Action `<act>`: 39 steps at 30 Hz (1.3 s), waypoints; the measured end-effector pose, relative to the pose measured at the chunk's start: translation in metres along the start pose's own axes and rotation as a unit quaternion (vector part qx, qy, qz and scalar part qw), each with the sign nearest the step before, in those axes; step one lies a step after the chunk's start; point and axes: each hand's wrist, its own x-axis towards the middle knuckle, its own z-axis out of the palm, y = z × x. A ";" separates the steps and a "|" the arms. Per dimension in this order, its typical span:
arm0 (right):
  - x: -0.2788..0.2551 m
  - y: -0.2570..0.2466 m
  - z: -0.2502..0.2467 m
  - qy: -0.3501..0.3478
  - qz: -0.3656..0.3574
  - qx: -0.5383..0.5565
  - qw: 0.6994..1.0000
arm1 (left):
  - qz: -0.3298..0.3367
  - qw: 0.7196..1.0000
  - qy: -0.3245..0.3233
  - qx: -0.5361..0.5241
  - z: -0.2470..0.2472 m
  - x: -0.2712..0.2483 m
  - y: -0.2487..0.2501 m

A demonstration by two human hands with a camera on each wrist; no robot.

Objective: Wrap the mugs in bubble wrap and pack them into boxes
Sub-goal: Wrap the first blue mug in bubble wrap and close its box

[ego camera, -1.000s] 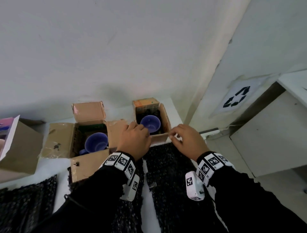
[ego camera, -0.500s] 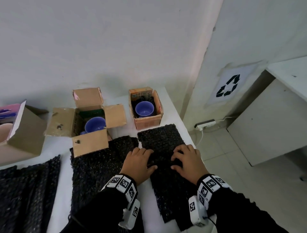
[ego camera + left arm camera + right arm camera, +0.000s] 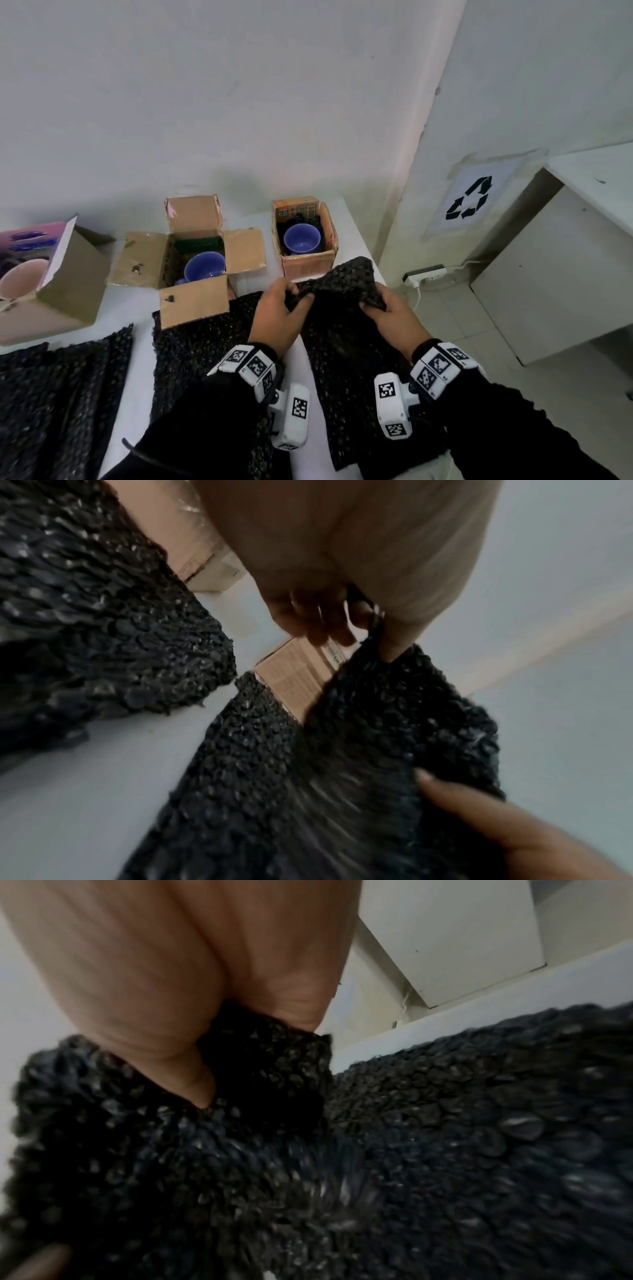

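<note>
left hand (image 3: pixel 279 317) — pinches bubble wrap sheet (image 3: pixel 342 291) | right hand (image 3: pixel 394 318) — fingers grip its far edge, lifted off tabletop (image 3: pixel 137 394)

Motion blur is smearing the bubble wrap sheet (image 3: pixel 359 791) in both wrist views. Right hand's fingertips (image 3: pixel 371 306) are tucking under the sheet edge, so that grip is partly hidden. Pink mug (image 3: pixel 20 282) is getting cut off by the left frame edge. Box print (image 3: pixel 301 209) is reading too small.
</note>
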 end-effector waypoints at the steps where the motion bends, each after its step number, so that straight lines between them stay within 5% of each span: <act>1: 0.003 -0.007 -0.001 -0.011 0.000 -0.016 1.000 | 0.039 0.997 0.037 0.049 -0.005 0.001 0.001; 3: 0.010 -0.020 -0.002 -0.038 -0.003 -0.073 0.997 | 0.168 0.976 0.065 0.122 -0.016 0.002 0.006; 7: 0.019 -0.045 0.002 -0.109 -0.011 -0.163 0.981 | 0.325 0.907 -0.090 0.253 -0.030 0.010 0.016; 13: 0.027 -0.064 -0.001 -0.196 -0.035 -0.202 0.959 | 0.313 0.882 -0.126 0.330 -0.032 0.034 0.007; 16: 0.041 -0.064 0.001 -0.207 -0.061 -0.361 0.907 | 0.326 0.860 -0.138 0.366 -0.033 0.042 -0.002; 18: 0.047 -0.063 0.004 -0.208 -0.073 -0.403 0.888 | 0.295 0.876 -0.155 0.347 -0.035 0.046 -0.004; 21: 0.055 -0.062 0.008 -0.206 -0.051 -0.361 0.908 | 0.230 0.912 -0.197 0.278 -0.038 0.054 -0.007; 24: 0.067 -0.063 0.009 -0.191 -0.041 -0.296 0.935 | 0.224 0.920 -0.188 0.262 -0.039 0.066 -0.009; 29: 0.091 -0.075 0.008 -0.181 -0.052 -0.293 0.937 | 0.253 0.924 -0.149 0.243 -0.047 0.090 -0.004; 33: 0.118 -0.085 0.006 -0.126 -0.113 -0.324 0.931 | 0.265 0.922 -0.073 0.273 -0.044 0.117 -0.002; 39: 0.155 -0.091 0.004 0.011 -0.242 -0.471 0.848 | 0.280 0.902 -0.048 0.325 -0.027 0.137 -0.004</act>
